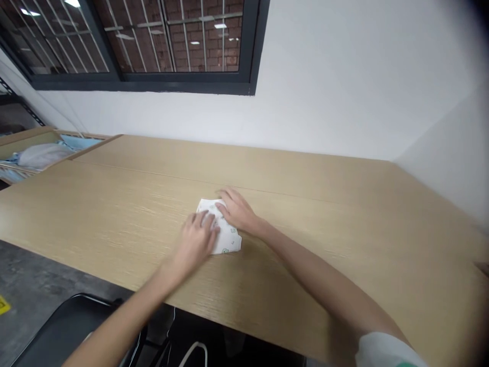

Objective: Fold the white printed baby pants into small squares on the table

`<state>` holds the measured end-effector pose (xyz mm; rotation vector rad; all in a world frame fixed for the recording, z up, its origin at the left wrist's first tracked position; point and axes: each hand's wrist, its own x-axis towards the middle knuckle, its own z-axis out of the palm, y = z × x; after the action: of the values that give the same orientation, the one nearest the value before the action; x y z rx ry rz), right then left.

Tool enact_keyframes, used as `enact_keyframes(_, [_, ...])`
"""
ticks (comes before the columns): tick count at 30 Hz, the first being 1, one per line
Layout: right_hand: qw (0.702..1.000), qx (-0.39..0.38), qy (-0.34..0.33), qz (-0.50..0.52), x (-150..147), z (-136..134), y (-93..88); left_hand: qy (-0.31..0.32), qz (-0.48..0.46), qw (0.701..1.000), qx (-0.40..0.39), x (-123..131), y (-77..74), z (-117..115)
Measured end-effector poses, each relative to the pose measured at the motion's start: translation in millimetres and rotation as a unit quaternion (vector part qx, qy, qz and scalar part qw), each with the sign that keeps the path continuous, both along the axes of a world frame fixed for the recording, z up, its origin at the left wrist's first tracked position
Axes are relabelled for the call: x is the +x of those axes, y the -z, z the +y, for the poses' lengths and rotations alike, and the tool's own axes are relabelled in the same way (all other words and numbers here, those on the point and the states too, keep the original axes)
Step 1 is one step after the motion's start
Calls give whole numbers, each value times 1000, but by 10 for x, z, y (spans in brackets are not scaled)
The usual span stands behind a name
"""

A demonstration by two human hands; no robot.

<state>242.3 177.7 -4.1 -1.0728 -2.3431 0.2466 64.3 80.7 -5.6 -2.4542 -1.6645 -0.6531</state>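
Observation:
A small folded white cloth with a scattered green and dark print lies on the wooden table. My left hand rests on its left side, fingers spread over the fabric and slightly blurred. At the cloth's upper right edge is my right hand, its fingers stretched out and its thumb touching the fabric. Both hands look open, pressed on the cloth rather than wrapped round it. Part of the cloth is hidden beneath the fingers.
The light wooden table runs along a white wall below a barred window. A wooden crib with blue and white bedding adjoins its left end. A black chair stands at the front left edge.

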Motion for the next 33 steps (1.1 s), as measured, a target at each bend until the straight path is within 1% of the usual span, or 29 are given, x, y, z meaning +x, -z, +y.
enact_keyframes(2, [995, 6, -102, -18, -68, -252, -83, -5, 34, 999, 18, 131, 150, -420])
enact_keyframes(4, [974, -9, -222, -42, -142, -510, -139, -11, 58, 998, 28, 237, 339, -724])
enact_keyframes(6, [946, -35, -317, -67, -201, -716, -142, -22, 73, 996, 47, 301, 501, -878])
enact_keyframes(7, [935, -50, -343, -75, -220, -786, -121, -27, 77, 995, 54, 317, 557, -907])
enact_keyframes(9, [923, -78, -367, -84, -238, -841, -46, -36, 78, 995, 57, 328, 610, -907])
enact_keyframes(12, [925, -85, -360, -90, -232, -726, 105, -49, 69, 996, 39, 325, 585, -868])
enact_keyframes(14, [935, -72, -330, -108, -222, -555, 197, -54, 71, 996, 23, 321, 550, -855])
enact_keyframes(16, [945, -58, -294, -132, -208, -345, 261, -57, 82, 995, 24, 316, 532, -854])
enact_keyframes(20, [956, -48, -234, -170, -157, 71, 301, -53, 91, 994, 42, 313, 553, -871])
enact_keyframes(23, [959, -46, -209, -185, -122, 269, 291, -54, 84, 994, 35, 323, 564, -877])
enact_keyframes(25, [961, -40, -205, -181, -107, 312, 283, -56, 83, 994, 38, 298, 545, -850])
enact_keyframes(27, [967, -32, -195, -160, -86, 286, 269, -39, 79, 995, 43, 201, 502, -783])
enact_keyframes(29, [976, -24, -173, -130, -42, 205, 235, 8, 59, 998, 32, 20, 447, -683])
enact_keyframes(31, [984, -12, -150, -98, 35, 84, 171, 51, 32, 998, 7, -216, 398, -572])
enact_keyframes(33, [986, -8, -143, -81, 144, -66, 81, 71, 19, 997, -17, -443, 369, -475])
